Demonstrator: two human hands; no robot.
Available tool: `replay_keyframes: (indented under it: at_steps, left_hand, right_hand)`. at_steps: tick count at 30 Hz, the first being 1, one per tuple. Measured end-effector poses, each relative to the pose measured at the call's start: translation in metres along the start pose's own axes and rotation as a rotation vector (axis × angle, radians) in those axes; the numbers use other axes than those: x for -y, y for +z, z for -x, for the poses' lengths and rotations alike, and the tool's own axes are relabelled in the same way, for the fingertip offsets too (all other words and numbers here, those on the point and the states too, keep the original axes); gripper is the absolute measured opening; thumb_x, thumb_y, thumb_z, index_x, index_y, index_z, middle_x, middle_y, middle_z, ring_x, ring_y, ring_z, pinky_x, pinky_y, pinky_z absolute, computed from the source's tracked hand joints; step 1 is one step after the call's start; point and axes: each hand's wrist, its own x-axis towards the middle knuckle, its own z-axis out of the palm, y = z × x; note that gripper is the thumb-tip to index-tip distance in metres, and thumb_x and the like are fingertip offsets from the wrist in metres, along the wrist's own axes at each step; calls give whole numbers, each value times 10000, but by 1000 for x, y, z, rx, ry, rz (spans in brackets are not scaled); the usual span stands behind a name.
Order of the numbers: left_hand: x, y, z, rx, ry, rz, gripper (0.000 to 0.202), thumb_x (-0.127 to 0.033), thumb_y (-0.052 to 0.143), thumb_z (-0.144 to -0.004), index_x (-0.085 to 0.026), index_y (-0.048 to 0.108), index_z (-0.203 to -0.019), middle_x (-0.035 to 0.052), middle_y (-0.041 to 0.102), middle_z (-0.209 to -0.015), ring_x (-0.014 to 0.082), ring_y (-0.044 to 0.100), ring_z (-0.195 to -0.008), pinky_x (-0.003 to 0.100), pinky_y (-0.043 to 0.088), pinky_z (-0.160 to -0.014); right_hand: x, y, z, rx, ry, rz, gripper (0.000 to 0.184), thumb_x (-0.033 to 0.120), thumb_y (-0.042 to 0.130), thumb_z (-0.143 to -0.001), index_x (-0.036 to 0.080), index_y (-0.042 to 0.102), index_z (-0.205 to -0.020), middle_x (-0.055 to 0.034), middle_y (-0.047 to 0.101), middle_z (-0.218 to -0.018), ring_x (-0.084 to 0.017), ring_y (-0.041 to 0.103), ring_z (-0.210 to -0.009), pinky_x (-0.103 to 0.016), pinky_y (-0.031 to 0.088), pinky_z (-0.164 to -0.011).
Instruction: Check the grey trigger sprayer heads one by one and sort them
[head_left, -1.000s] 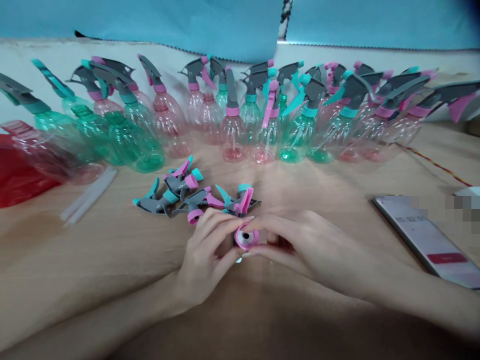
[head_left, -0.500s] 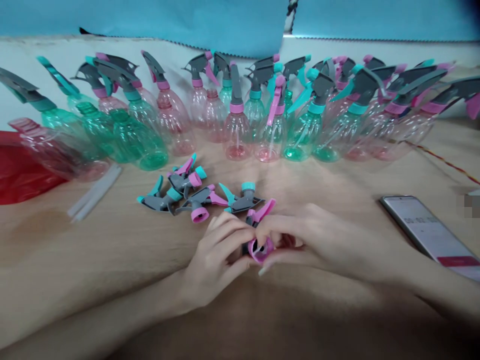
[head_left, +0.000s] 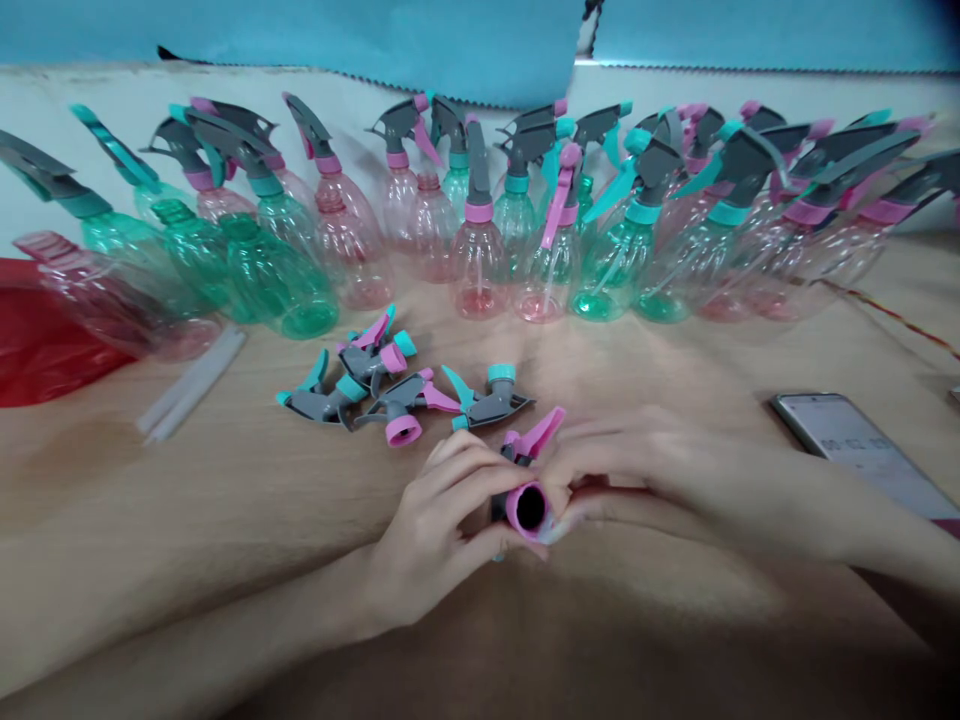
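A trigger spray head with a grey body, pink trigger and pink screw collar (head_left: pixel 517 530) is held low over the table, its dark round opening facing me. My left hand (head_left: pixel 435 530) is closed around its left side, fingers on top and thumb below. My right hand (head_left: pixel 630 475) is closed at its right side, thumb and forefinger pinching by the collar's rim; a pale blur at those fingertips is unclear. Just beyond my hands lie a loose grey and turquoise spray head (head_left: pixel 489 402), a grey and pink one (head_left: pixel 405 405) and others beside them.
Several pink and green bottles, many with spray heads on, line the back, such as a green bottle (head_left: pixel 611 265). Open bottles (head_left: pixel 277 280) stand at left near white tubes (head_left: pixel 191 385) and a red bag (head_left: pixel 52 340). A phone (head_left: pixel 862 450) lies right.
My right forefinger has come out of the collar and now sits at its right edge. The collar's opening, partly covered before, is exposed. The view has shifted slightly.
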Motion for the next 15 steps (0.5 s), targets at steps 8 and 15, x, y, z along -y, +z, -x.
replay_keyframes:
  at_steps: [8,15]
  left_hand:
    - [5,2,0,-120,-65,88,363,-247,775,-681,-198,630,-1011,26,659,-851,165,572,-784,317,483,-714]
    - [4,1,-1,-115,-70,73,321,-274,759,-698,-183,644,-983,38,668,-854,171,572,-793,321,485,-714]
  right_hand:
    - [3,12,1,-514,-167,258,74,206,549,-874,209,617,-844,24,665,-768,-91,591,-671,-197,442,-593]
    - [-6,22,-4,-435,-227,299,110,183,519,-892,171,626,-874,-8,662,-806,-103,584,-739,-218,443,-648]
